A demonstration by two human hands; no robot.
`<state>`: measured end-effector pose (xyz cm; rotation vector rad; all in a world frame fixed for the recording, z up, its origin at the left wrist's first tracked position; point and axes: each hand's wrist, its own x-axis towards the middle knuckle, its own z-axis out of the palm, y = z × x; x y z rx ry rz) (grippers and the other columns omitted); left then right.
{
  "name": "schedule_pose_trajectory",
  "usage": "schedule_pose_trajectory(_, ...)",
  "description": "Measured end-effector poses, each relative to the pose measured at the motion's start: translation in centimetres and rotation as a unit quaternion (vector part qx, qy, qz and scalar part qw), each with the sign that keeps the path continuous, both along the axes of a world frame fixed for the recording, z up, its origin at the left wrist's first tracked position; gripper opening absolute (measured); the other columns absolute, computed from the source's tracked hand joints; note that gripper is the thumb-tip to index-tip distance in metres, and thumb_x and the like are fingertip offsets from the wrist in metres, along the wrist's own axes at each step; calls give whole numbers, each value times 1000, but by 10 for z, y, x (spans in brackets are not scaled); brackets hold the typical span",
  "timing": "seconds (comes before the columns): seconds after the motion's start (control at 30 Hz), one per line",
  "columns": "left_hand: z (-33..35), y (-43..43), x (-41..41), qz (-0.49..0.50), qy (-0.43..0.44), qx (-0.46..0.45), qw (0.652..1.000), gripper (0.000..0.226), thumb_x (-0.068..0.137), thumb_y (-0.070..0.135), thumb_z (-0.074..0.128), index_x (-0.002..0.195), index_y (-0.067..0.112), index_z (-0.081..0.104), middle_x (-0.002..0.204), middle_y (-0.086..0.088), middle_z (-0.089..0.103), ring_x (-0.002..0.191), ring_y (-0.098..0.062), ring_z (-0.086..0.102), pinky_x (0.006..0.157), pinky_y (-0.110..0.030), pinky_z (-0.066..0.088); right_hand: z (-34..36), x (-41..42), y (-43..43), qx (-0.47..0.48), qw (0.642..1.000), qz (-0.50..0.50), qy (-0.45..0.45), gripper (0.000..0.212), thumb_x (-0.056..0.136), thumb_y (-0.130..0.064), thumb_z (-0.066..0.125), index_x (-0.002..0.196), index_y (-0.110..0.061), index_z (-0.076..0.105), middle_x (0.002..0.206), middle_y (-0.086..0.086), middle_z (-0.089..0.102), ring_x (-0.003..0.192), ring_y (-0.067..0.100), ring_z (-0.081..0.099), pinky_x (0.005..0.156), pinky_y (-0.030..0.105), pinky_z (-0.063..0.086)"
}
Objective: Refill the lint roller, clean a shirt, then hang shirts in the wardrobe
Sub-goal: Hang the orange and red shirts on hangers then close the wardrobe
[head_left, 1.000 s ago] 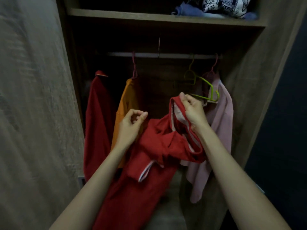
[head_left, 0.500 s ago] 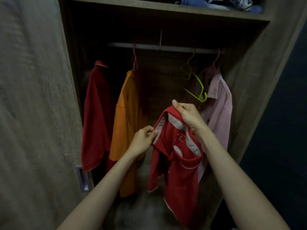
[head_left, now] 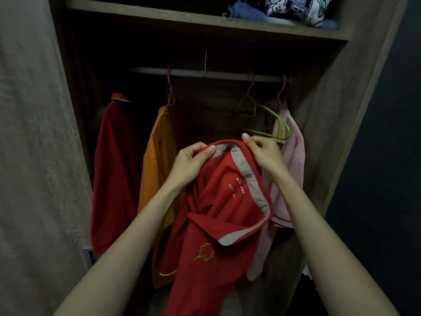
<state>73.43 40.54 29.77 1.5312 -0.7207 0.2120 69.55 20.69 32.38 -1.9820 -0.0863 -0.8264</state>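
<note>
A red polo shirt (head_left: 218, 215) with a grey-lined collar hangs from both my hands in front of the open wardrobe. My left hand (head_left: 190, 164) pinches the collar's left side and my right hand (head_left: 265, 153) pinches its right side, holding the neck open. An empty green hanger (head_left: 265, 120) hangs on the rail (head_left: 186, 73) just behind my right hand. No lint roller is in view.
On the rail hang a dark red shirt (head_left: 114, 174) at the left, an orange shirt (head_left: 157, 179) beside it and a pink shirt (head_left: 291, 169) at the right. Folded clothes (head_left: 287, 11) lie on the top shelf. The wardrobe door (head_left: 29, 156) stands at the left.
My left hand has taken hold of the collar, and both hands have spread the neck open and raised it slightly. The shirt now hangs straighter, with its inner label showing.
</note>
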Motion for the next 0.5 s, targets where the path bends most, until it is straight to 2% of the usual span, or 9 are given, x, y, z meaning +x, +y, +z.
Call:
schedule_pose_trajectory(0.03, 5, -1, 5, 14, -14, 7, 1000, 23, 94, 25, 62, 71, 23, 64, 64, 15, 61, 64, 3, 51, 64, -21, 40, 4, 7, -4, -36, 999, -23, -25, 34, 95, -33, 53, 71, -13, 66, 68, -1, 61, 68, 9, 55, 68, 33, 43)
schedule_pose_trajectory(0.1, 14, -2, 16, 41, -28, 12, 999, 26, 93, 31, 62, 67, 25, 63, 62, 16, 59, 65, 2, 50, 66, -24, 39, 15, 20, -10, -91, 990, -68, -89, 24, 94, -35, 54, 87, -20, 70, 86, 0, 67, 85, 12, 61, 83, 36, 49)
schedule_pose_trajectory(0.17, 23, -1, 26, 54, -34, 13, 998, 27, 93, 33, 62, 67, 26, 63, 62, 16, 59, 64, 2, 50, 66, -24, 39, 27, 36, -22, -159, 969, -143, -124, 28, 92, -41, 53, 103, -20, 68, 109, 2, 63, 108, 19, 56, 96, 42, 44)
schedule_pose_trajectory(0.2, 27, 1, 30, 59, -36, 14, 998, 27, 93, 33, 62, 67, 25, 63, 61, 16, 58, 63, 2, 50, 65, -24, 39, 31, 44, -30, -200, 955, -194, -101, 34, 92, -42, 52, 115, -19, 64, 123, 4, 57, 119, 22, 49, 102, 44, 38)
schedule_pose_trajectory(0.27, 36, 7, 39, 78, -39, 25, 996, 27, 93, 33, 62, 68, 22, 62, 61, 13, 56, 60, 2, 48, 63, -23, 38, 36, 61, -45, -253, 929, -270, 2, 54, 93, -38, 54, 138, -12, 44, 143, 12, 40, 135, 30, 34, 109, 45, 28)
schedule_pose_trajectory(0.33, 43, 15, 47, 108, -42, 47, 992, 28, 93, 35, 62, 70, 19, 62, 62, 10, 56, 59, -1, 48, 61, -23, 38, 36, 80, -55, -229, 930, -264, 113, 71, 92, -35, 57, 147, -5, 23, 148, 20, 33, 137, 36, 31, 109, 44, 30)
schedule_pose_trajectory(0.37, 45, 19, 51, 121, -42, 55, 990, 28, 92, 36, 61, 71, 18, 63, 62, 9, 56, 58, -1, 48, 60, -22, 39, 34, 91, -58, -201, 937, -248, 142, 75, 91, -33, 59, 148, -3, 20, 145, 23, 36, 134, 37, 35, 106, 42, 34)
schedule_pose_trajectory(0.43, 51, 24, 56, 142, -44, 62, 987, 28, 92, 36, 61, 71, 18, 62, 62, 8, 55, 55, 2, 47, 57, -17, 38, 29, 109, -60, -123, 953, -235, 149, 65, 90, -26, 61, 143, -1, 31, 136, 23, 49, 125, 38, 48, 98, 40, 42)
schedule_pose_trajectory(0.5, 53, 29, 62, 160, -50, 66, 984, 29, 93, 34, 61, 69, 18, 60, 61, 9, 54, 51, 5, 46, 54, -12, 36, 26, 122, -58, -23, 967, -224, 123, 42, 91, -23, 60, 128, -5, 52, 122, 20, 62, 113, 35, 58, 88, 38, 47)
